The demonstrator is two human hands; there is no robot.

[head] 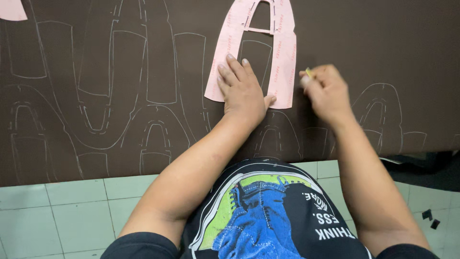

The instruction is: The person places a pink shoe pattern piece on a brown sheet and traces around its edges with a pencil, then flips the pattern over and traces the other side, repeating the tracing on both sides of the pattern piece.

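**Tracing a pink template on dark sheet material**

Pressing down: left hand (243,91) lies flat, fingers spread narrow, on the lower middle of the pink pattern template (282,57). Palm covers the gap between the template's two legs; fingertips touch the left leg, thumb points toward the right leg.

Right hand (326,91) is closed in a pinch on a small yellow marker (308,73), only the tip showing above the fingers. It sits just beside the outer edge of the template's right leg, at about mid height. Hand is motion-blurred, so can't tell whether the tip touches the sheet.

Template: arch-shaped, open in the middle with a crossbar near the top; its top is cut off by the frame edge. It lies flat on the dark brown sheet (373,43), upper centre of view.

Sheet is covered with pale traced outlines (153,139) of the same arch shape, packed to the left and below the hands, a few more to the right. A second pink piece (12,9) shows at the top left corner.

Sheet lies on a pale green tiled floor (72,211). Small black scraps (430,218) on the tiles at lower right.
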